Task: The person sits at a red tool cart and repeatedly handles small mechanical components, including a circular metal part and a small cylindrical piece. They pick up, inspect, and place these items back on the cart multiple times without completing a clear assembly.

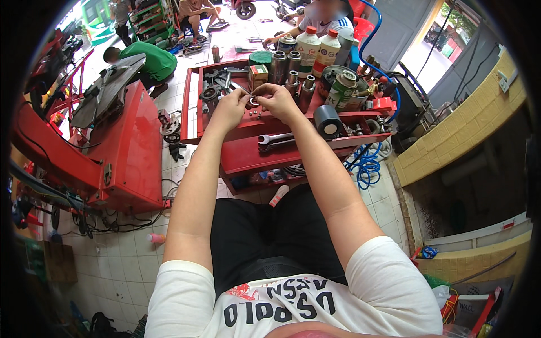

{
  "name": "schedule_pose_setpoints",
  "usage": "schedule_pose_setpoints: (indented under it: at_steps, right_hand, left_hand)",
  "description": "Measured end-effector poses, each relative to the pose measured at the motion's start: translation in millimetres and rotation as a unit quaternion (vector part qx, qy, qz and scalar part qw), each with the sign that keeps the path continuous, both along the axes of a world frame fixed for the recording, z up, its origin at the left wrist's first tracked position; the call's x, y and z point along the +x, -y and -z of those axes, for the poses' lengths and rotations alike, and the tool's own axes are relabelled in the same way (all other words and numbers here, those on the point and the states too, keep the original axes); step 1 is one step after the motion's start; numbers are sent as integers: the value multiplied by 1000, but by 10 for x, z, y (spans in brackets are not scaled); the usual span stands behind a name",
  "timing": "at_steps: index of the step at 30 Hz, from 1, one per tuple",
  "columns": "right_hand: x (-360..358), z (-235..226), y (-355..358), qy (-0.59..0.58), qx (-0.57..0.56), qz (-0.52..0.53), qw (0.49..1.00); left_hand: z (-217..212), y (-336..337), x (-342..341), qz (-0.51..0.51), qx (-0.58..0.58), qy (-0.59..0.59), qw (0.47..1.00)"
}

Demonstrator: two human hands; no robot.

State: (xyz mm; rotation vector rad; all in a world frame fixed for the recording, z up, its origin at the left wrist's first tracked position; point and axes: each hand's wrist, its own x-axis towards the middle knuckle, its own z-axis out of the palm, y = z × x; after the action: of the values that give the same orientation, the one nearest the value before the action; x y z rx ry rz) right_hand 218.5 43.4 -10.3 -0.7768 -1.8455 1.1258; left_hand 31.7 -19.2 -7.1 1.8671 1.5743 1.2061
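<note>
Both my arms reach out over a red tool cart (191, 107). My left hand (230, 111) is closed in a pinch at the fingertips. Close against it, my right hand (274, 102) pinches too, its thumb and fingers bent inward. Something small sits at their meeting fingertips, with a pale ring shape beside it, too small to name. Just beyond the hands stands a small cardboard box (258, 75). Metal cylinders (277, 67) rise to its right. Loose metal parts and tools lie in the tray to the left, and tiny pieces below the fingers.
White-and-red bottles (307, 49), a green spray can (341, 90) and a dark grey cylinder (327, 120) crowd the cart's right side. Wrenches (276, 141) lie on the lower drawer. A blue hose (367, 169) coils by the cart. A red lift (129, 152) stands left; other people are beyond.
</note>
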Motion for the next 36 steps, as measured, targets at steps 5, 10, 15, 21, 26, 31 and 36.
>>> schedule_pose_setpoints:
  at_steps: [5,10,15,21,26,31,36]
  right_hand:
    - [-78,-73,115,-65,-95,43,992]
    - [-71,-70,-31,160,-11,63,985]
    - [-131,117,-22,-36,-9,74,997]
    - [-119,96,-89,128,71,41,988]
    - [-112,-8,14,54,-94,20,994]
    - [-92,79,-127,165,8,37,986]
    - [-166,15,14,75,-73,41,994]
  left_hand:
    - [50,-30,-44,3,29,-24,999]
    - [45,-41,-12,-12,25,-29,999]
    - [27,-16,-6,-19,18,-30,999]
    - [50,-46,-24,-16,37,-34,999]
    - [22,6,-30,-34,21,-35,999]
    - [-2,-10,15,-30,8,-31,999]
    - [-1,36,-47,-58,-17,-52,997]
